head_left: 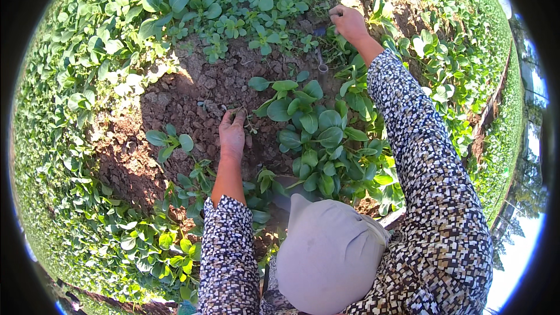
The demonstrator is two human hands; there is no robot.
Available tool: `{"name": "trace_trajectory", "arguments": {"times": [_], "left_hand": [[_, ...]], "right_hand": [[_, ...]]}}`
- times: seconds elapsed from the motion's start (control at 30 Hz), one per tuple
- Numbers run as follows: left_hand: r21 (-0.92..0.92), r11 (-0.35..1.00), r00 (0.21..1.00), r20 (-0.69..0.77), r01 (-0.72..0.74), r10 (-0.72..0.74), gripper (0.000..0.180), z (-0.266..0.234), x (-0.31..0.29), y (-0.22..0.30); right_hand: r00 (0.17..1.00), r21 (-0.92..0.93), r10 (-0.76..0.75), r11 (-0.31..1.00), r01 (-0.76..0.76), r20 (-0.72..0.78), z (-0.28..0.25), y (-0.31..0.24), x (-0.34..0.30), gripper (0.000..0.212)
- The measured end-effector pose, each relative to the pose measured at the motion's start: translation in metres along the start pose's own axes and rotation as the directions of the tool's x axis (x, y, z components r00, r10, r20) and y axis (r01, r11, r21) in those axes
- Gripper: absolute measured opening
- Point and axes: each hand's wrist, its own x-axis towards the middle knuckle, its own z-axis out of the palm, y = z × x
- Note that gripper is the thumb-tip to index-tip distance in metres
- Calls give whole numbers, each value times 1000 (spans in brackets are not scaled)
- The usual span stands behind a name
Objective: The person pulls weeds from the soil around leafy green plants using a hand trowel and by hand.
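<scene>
My left hand [232, 133] is low over the bare brown soil [204, 84], its thumb and fingers pinched together on a thin sprig [248, 121] with tiny leaves. Just right of it grows a clump of broad-leaved green plants [315, 125]. Farther off to the right, my right hand [349, 23] is closed above the low greenery; whatever its fingers hold is hidden. Below that hand a small tool with a ring-shaped end [322, 67] lies among the leaves, partly covered.
Dense small-leaved growth [262, 9] spreads ahead of the soil patch. A young leafy plant [170, 141] stands left of my left hand. More green crop [431, 52] lies to the right. A rounded pale grey cloth shape [329, 256] fills the lower middle.
</scene>
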Motion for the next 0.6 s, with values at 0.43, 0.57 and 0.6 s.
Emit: {"name": "trace_trajectory", "arguments": {"times": [0.43, 0.57, 0.6], "left_hand": [[14, 1000, 1000, -11, 22, -22, 12, 0, -6, 6], [11, 999, 1000, -3, 30, -30, 12, 5, -5, 7], [10, 999, 1000, -3, 31, -31, 11, 4, -5, 7]], "right_hand": [[983, -621, 45, 780, 76, 177, 8, -23, 11, 23], [995, -586, -31, 806, 81, 95, 7, -13, 3, 19], [996, -562, -66, 823, 87, 58, 7, -17, -1, 18]]}}
